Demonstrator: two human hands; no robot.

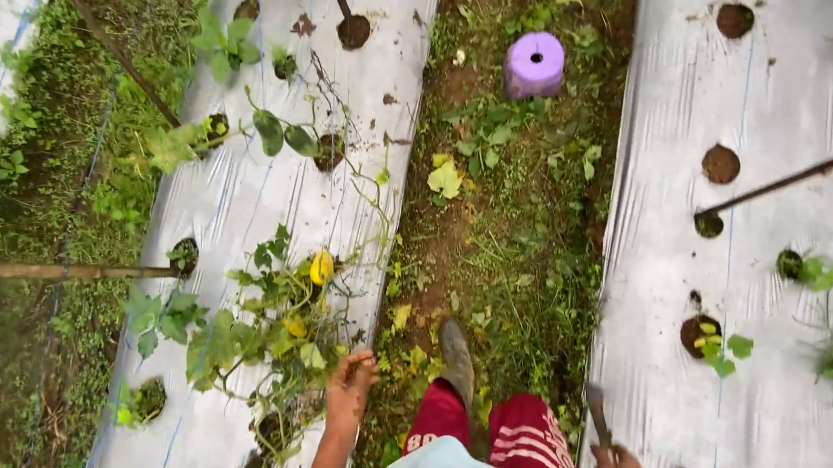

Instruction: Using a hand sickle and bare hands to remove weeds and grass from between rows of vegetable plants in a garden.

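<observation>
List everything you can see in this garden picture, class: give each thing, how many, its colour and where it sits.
Mulch sheets: three, silvery grey, laid in strips with round planting holes.
Purple pot: one, upside down in the weedy path at top centre.
Vine plant: one, green with yellowing leaves, on the middle sheet.
Yellow fruit: one, among the vine leaves.
Stakes: several, brown, slanting over the beds.
Seedlings: a few, green, in the right sheet's holes.
Boot: one, dark, on the path.
Trousers: red, bottom centre.
Left hand: fingers in the vine.
Right hand: grips a dark tool.
</observation>
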